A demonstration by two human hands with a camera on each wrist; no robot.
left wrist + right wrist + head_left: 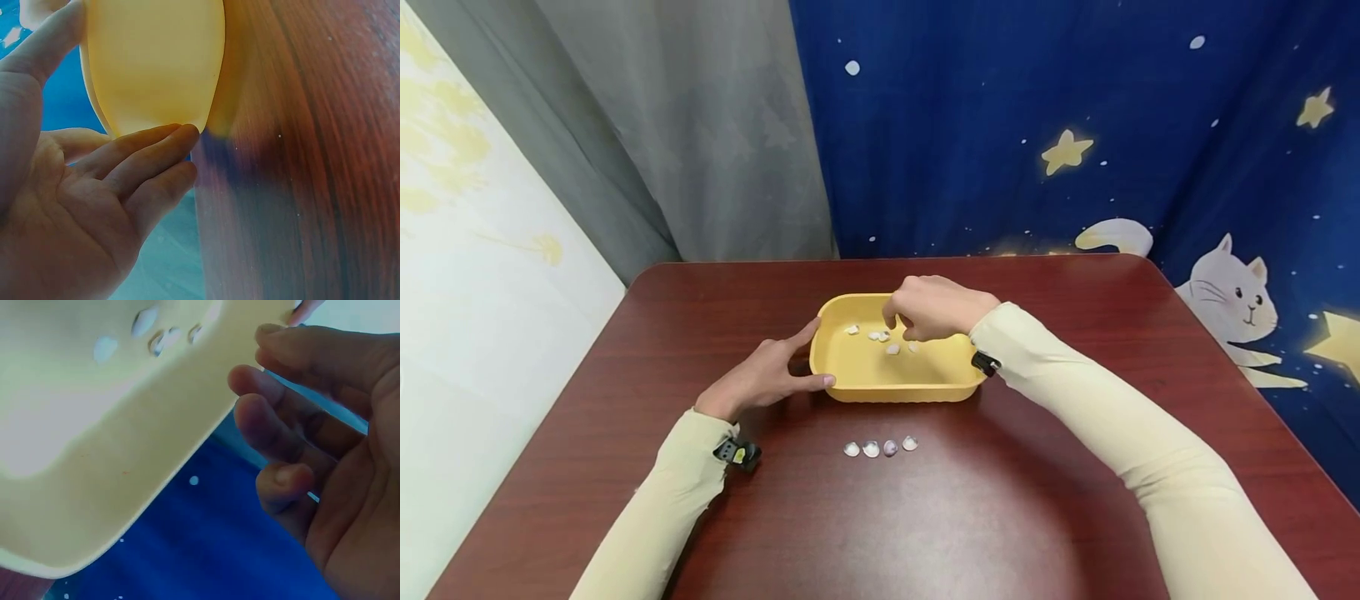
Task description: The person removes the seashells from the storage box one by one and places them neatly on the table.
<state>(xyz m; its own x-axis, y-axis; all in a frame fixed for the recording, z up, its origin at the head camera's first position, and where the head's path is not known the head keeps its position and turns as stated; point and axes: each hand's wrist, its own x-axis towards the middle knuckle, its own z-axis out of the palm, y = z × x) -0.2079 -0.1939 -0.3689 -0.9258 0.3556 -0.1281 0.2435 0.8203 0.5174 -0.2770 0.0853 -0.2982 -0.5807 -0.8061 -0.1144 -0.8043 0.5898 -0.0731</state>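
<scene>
Reference the yellow tray (895, 395), set on the bench (1037, 517). Inside it, at least five pale shells (892, 349) lie loose on the base, around and left of its middle. Outside its near side, apart from the wall, a row of four shells (871, 449) lies on the bench; the third from the left looks purplish.

The left hand (767, 371) braces the tray's left end, thumb at the near corner, fingers extended against the outer wall, not clenched. The right hand (936, 307) is over the tray, fingers loosely bent and fingertips apart; no shell shows between them.

The step in hand appears to be picking a single shell from the tray. Apply light, firm pressure with the left hand so the tray neither slides nor tips. Select a shell lying apart from its neighbours. Lower thumb and forefinger to opposite edges, pinch gently and lift vertically; small, smooth shells may skid.
</scene>
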